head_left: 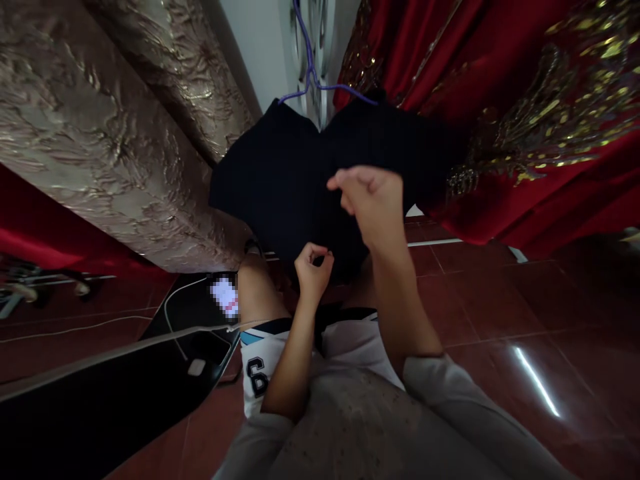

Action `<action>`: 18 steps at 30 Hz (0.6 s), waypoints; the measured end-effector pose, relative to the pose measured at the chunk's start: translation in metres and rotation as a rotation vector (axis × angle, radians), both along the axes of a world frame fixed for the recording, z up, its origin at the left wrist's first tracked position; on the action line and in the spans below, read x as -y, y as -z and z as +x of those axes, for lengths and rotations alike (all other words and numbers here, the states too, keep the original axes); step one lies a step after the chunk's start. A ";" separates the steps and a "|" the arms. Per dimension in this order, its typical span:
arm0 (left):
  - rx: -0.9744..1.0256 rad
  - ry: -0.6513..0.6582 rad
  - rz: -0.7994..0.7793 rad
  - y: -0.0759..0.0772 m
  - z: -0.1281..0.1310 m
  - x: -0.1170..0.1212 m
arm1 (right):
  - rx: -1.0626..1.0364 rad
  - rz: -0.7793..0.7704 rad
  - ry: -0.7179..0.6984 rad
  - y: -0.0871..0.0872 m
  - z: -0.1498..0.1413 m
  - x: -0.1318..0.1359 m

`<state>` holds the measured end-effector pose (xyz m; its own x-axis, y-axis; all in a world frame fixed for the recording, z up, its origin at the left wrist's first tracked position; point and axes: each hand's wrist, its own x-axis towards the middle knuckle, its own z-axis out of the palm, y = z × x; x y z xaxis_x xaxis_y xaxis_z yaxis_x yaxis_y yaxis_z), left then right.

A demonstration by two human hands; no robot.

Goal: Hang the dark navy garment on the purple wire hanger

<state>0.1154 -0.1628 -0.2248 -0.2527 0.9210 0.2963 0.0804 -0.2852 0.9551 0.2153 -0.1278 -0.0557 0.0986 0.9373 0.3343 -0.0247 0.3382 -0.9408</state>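
Note:
A dark navy or black short-sleeved top [280,160] hangs in front of me on a purple hanger [311,70], its V-shaped neck opening at the top. My left hand [314,270] is at the lower middle of the top, thumb and fingertips pinched together in a ring. Higher up and to the right, my right hand [373,200] is also closed in a pinch, in front of the dark cloth. Whatever either pinch holds is too small or dark to make out, and I cannot tell whether the right fingers touch the cloth.
Gold-beige textured fabric [125,133] hangs at left, red fabric with gold sequins [550,133] at right. A black bench-like surface [100,393] at lower left bears a lit phone [225,297], a white charger [197,367] and cables. Red tiles [480,373] cover the floor.

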 end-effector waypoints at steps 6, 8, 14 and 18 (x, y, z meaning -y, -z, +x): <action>-0.149 0.154 0.086 -0.035 -0.007 -0.020 | 0.039 0.102 -0.018 -0.042 -0.003 -0.019; -0.176 0.174 0.210 -0.069 -0.017 -0.030 | 0.027 0.111 0.003 -0.037 -0.002 -0.016; -0.308 0.098 0.575 -0.167 -0.030 -0.063 | 0.003 0.165 -0.018 -0.027 -0.001 -0.021; -0.412 0.086 0.494 -0.189 -0.035 -0.061 | 0.056 0.131 0.082 0.003 -0.002 -0.033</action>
